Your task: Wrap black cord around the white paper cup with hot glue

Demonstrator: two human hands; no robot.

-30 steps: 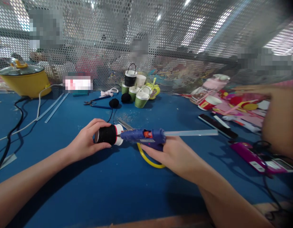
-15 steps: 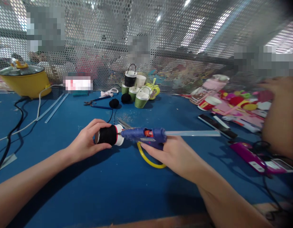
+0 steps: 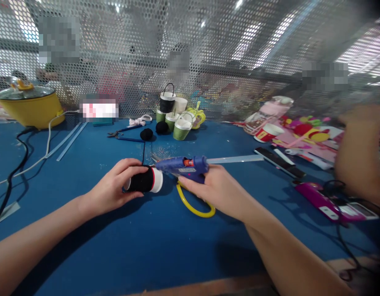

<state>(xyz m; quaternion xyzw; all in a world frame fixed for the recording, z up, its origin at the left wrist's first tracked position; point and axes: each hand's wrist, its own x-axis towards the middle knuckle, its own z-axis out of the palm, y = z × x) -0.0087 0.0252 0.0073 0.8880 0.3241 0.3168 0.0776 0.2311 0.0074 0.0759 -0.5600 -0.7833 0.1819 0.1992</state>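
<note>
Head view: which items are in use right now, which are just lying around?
In use:
- left hand holding black-wrapped cup
- right hand gripping blue glue gun

Lying about:
- yellow pot
- green cups
- pliers
- yellow-handled scissors
- purple device

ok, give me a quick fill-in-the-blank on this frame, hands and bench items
1. The left hand grips a paper cup wrapped in ____ yarn.
2. The right hand holds a ____ glue gun, its nozzle pointing toward the cup.
3. The pot at the far left of the table is ____ in colour.
4. Under the glue gun lie scissors with ____ handles.

Missing words: black; blue; yellow; yellow
</note>
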